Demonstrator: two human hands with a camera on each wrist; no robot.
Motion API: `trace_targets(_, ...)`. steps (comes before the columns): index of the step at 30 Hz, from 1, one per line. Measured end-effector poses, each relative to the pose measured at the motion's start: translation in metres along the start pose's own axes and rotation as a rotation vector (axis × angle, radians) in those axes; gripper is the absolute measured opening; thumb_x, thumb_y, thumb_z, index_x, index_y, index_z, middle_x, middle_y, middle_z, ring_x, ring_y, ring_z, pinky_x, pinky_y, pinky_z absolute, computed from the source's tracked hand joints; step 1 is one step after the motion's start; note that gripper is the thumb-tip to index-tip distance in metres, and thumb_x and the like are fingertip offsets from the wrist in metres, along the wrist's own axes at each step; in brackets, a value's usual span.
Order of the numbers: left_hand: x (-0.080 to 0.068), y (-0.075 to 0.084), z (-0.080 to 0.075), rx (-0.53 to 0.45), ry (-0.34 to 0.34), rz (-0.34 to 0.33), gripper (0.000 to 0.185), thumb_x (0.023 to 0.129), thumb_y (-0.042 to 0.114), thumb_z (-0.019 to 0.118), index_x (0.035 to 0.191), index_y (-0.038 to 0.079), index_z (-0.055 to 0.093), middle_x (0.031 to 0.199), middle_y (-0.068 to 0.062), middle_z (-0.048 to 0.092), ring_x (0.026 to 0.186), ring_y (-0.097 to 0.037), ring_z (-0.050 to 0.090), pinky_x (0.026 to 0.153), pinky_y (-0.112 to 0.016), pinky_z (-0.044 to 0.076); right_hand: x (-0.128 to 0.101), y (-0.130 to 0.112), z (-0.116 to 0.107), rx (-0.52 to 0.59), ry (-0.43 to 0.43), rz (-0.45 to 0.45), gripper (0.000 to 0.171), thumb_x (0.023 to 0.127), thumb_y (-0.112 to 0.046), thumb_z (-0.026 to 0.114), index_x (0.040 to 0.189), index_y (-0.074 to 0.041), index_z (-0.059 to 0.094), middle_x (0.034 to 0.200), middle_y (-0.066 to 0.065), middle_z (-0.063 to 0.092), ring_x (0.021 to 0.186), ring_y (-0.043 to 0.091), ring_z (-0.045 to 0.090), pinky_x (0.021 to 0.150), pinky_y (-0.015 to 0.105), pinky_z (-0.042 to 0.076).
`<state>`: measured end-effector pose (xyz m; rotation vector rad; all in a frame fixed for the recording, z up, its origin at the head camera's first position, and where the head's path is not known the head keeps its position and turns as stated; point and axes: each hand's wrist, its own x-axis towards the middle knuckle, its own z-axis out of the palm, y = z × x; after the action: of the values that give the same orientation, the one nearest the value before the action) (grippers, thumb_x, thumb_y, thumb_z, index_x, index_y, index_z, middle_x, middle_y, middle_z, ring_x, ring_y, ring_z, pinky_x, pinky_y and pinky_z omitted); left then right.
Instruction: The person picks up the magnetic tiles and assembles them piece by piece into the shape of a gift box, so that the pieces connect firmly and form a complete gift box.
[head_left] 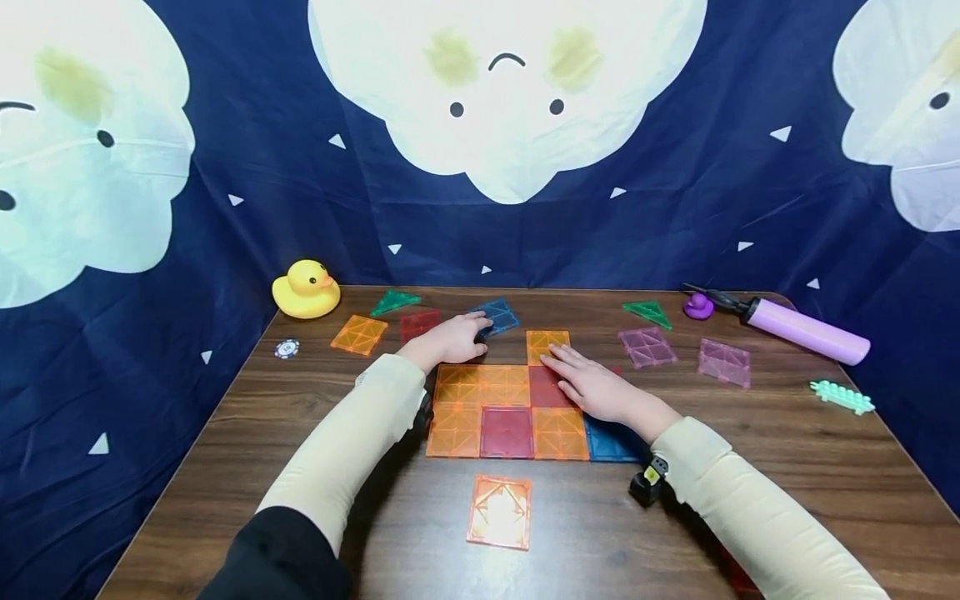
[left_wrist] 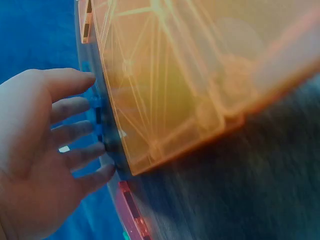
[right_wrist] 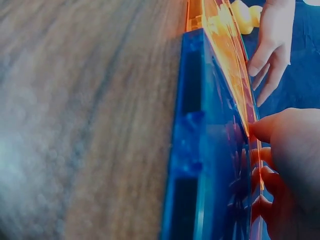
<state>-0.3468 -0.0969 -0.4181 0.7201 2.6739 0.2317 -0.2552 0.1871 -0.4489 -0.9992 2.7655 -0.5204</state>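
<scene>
Flat in the middle of the table lies a joined layout of translucent magnetic tiles, with orange tiles (head_left: 459,430), red tiles (head_left: 507,432) and a blue tile (head_left: 611,442) at its right end. My left hand (head_left: 453,337) reaches past its back edge with loosely extended fingers, the fingertips right at a separate blue tile (head_left: 501,318). The left wrist view shows that hand (left_wrist: 45,145) holding nothing. My right hand (head_left: 600,390) lies over the layout's right side, fingers spread, fingertips at the back orange tile (head_left: 547,342). It partly covers a red tile (head_left: 546,383).
Behind the left arm are an orange tile (head_left: 360,334), a red tile (head_left: 418,324), a green triangle (head_left: 395,302), a yellow duck (head_left: 306,292) and a poker chip (head_left: 287,348). At right lie purple tiles (head_left: 647,347), a hand pump (head_left: 810,330) and a mint toy (head_left: 842,397). One orange tile (head_left: 480,533) sits in front.
</scene>
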Motion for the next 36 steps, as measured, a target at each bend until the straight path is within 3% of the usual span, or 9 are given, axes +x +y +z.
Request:
trace_targets(14,-0.023,-0.002,0.013,-0.063,-0.004,0.19,0.051,0.102,0.027,0.061,0.149,0.008,0.053,0.164,-0.012,0.032,0.151,-0.032,0.027,0.122,-0.049,0.017,0.0,-0.001,-0.001,0.003,-0.014,0.006,0.053,0.109,-0.019,0.047,0.158,-0.003,0.036,0.164,0.023,0.025,0.151,0.041,0.02,0.116,0.059,0.026)
trace_targets(18,-0.033,0.003,0.02,-0.085,-0.011,0.232,0.057,0.102,0.029,0.062,0.153,0.008,0.048,0.164,-0.011,0.03,0.15,-0.032,0.028,0.121,-0.05,0.021,0.001,-0.002,-0.001,0.002,-0.021,0.016,0.053,0.109,-0.02,0.047,0.158,-0.004,0.035,0.164,0.023,0.025,0.151,0.041,0.02,0.116,0.06,0.026)
trace_targets(22,-0.042,0.008,0.026,-0.07,-0.006,0.217,0.065,0.102,0.032,0.062,0.158,0.009,0.039,0.167,-0.01,0.024,0.151,-0.031,0.025,0.12,-0.048,0.024,0.001,-0.002,-0.001,-0.001,-0.024,0.022,0.053,0.11,-0.02,0.046,0.159,-0.004,0.034,0.164,0.022,0.025,0.152,0.041,0.019,0.117,0.06,0.025)
trace_targets(26,-0.051,0.018,0.03,-0.039,0.02,0.216,0.068,0.101,0.036,0.063,0.159,0.012,0.037,0.167,-0.011,0.022,0.152,-0.031,0.023,0.12,-0.046,0.025,0.001,-0.003,-0.002,0.0,-0.029,0.024,0.054,0.109,-0.021,0.047,0.159,-0.005,0.034,0.165,0.022,0.024,0.152,0.04,0.018,0.117,0.06,0.025)
trace_targets(36,-0.088,0.058,0.034,0.035,-0.015,0.356,0.066,0.101,0.039,0.064,0.157,0.012,0.042,0.165,-0.014,0.029,0.151,-0.036,0.024,0.12,-0.047,0.025,0.0,-0.001,-0.002,-0.021,-0.017,0.036,0.054,0.109,-0.026,0.048,0.159,-0.008,0.037,0.165,0.018,0.026,0.152,0.038,0.02,0.116,0.06,0.027)
